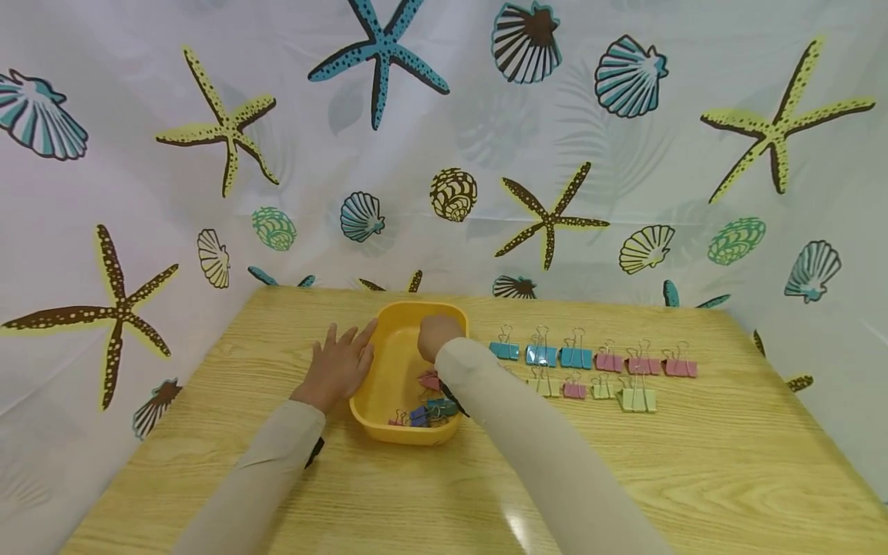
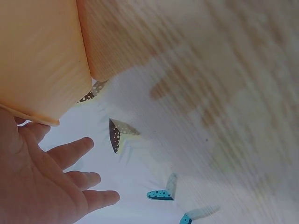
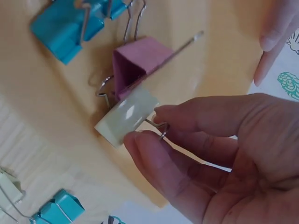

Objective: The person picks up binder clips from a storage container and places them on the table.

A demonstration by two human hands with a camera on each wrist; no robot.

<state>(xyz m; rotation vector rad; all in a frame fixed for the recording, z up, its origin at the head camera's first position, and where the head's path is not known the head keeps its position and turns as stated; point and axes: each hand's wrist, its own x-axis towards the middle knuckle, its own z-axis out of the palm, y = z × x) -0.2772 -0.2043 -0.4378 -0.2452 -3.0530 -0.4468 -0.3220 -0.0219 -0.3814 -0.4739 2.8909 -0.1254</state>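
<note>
A yellow plastic bin point(image 1: 411, 437) stands on the table with several binder clips inside. My left hand point(image 1: 338, 366) rests against the bin's left rim, its fingers spread. Inside the bin, my right hand point(image 3: 201, 149) pinches a pale green binder clip point(image 3: 126, 116) by its wire handle, between thumb and fingers. Right behind that clip is a pink binder clip point(image 3: 145, 56), and a blue binder clip point(image 3: 60, 35) lies further along. In the head view, my right sleeve covers part of the bin, and the pinched clip is hidden.
Right of the bin, binder clips stand in two rows on the wooden table point(image 1: 694, 470). Blue clips point(image 1: 576, 358) and pink clips point(image 1: 644, 365) form the back row. The front row has pale green clips point(image 1: 638, 400) and a pink one. A patterned cloth point(image 1: 416, 247) hangs behind.
</note>
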